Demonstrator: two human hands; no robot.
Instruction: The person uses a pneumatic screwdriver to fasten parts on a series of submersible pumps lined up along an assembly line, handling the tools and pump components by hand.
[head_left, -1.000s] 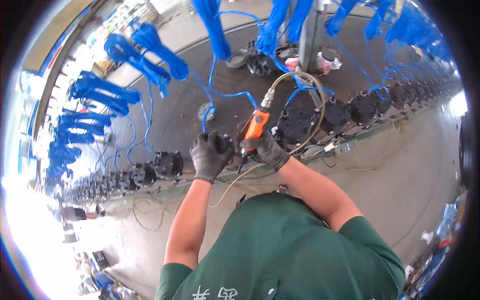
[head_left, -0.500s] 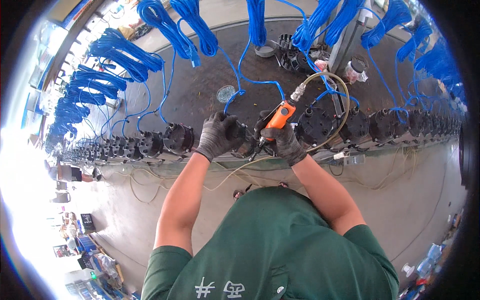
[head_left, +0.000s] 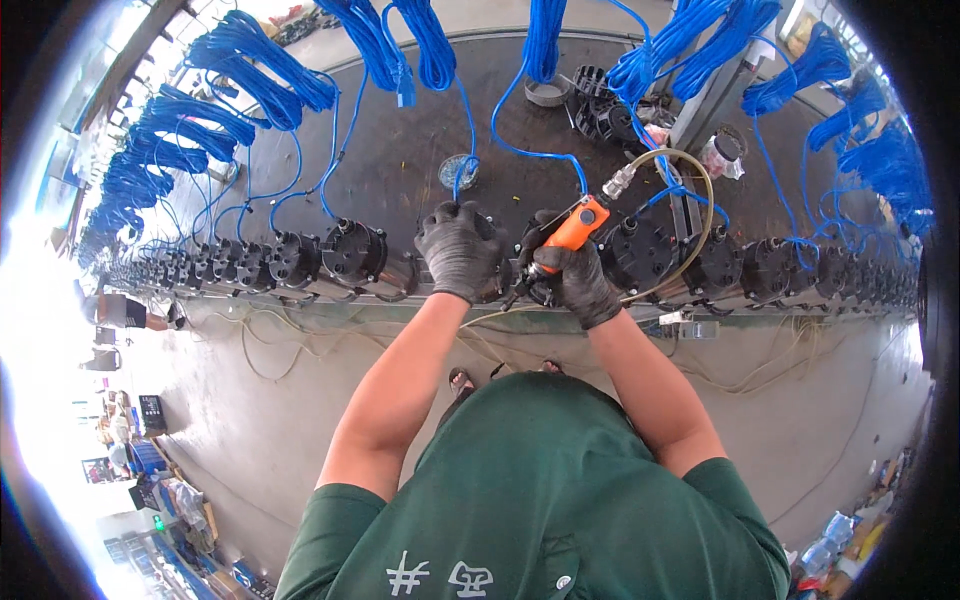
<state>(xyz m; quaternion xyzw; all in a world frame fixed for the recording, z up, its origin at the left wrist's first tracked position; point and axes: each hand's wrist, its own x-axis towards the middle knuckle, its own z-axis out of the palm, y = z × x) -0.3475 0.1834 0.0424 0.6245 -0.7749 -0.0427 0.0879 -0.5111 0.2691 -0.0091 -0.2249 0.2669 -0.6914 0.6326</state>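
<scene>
In a dark grey glove, my left hand (head_left: 460,250) curls its fingers over the black cap of a metal cylinder in the row. That cylinder is mostly hidden by the hand, and a blue cable (head_left: 465,120) rises from beside the fingertips. My gloved right hand (head_left: 580,280) is wrapped around an orange air screwdriver (head_left: 574,232). The tool is tilted, its dark front end pointing down and left between my hands. A clear yellowish hose (head_left: 706,190) loops from its metal fitting round to the right. Just right of this hand stands another black-capped cylinder (head_left: 638,250).
Similar black-capped cylinders (head_left: 352,252) line the near edge of the dark bench (head_left: 400,140). Blue cable bundles (head_left: 438,45) hang above it. A round clear dish (head_left: 457,171), a grey bowl (head_left: 546,92) and black parts (head_left: 600,110) lie farther back. Hoses (head_left: 265,350) trail on the floor.
My left hand has moved from the left side of the cylinder onto its cap, now covering it. The right hand keeps hold of the screwdriver. The whole view has shifted slightly.
</scene>
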